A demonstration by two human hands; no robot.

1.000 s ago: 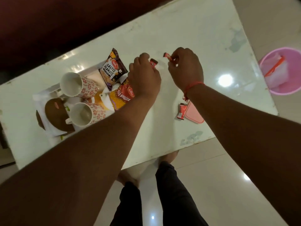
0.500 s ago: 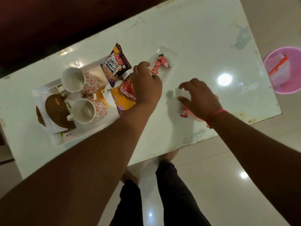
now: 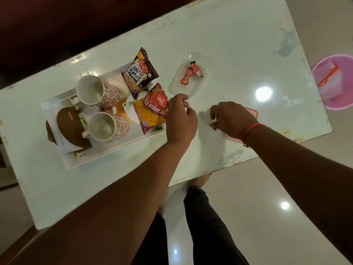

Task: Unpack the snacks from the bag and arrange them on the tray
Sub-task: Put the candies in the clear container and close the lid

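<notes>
Currently a small red candy (image 3: pixel 213 127) is pinched under the right hand (image 3: pixel 232 119) fingertips, beside the pink lid (image 3: pixel 253 112); clear dish (image 3: pixel 191 73) lies beyond. Left hand (image 3: pixel 181 115) loosely curled, empty, nearer the tray (image 3: pixel 107 153).

Glossy table (image 3: pixel 238 44), shiny foil packets (image 3: pixel 140 72)

A home room: glossy tiled floor (image 3: pixel 248 217), worn white table (image 3: pixel 219 35), floral mugs (image 3: pixel 99 91), pink bin (image 3: pixel 336 83)

Two red-wrapped candies (image 3: pixel 192 72) lie in a clear dish (image 3: pixel 207 61) beside the white tray (image 3: pixel 107 153).
</notes>
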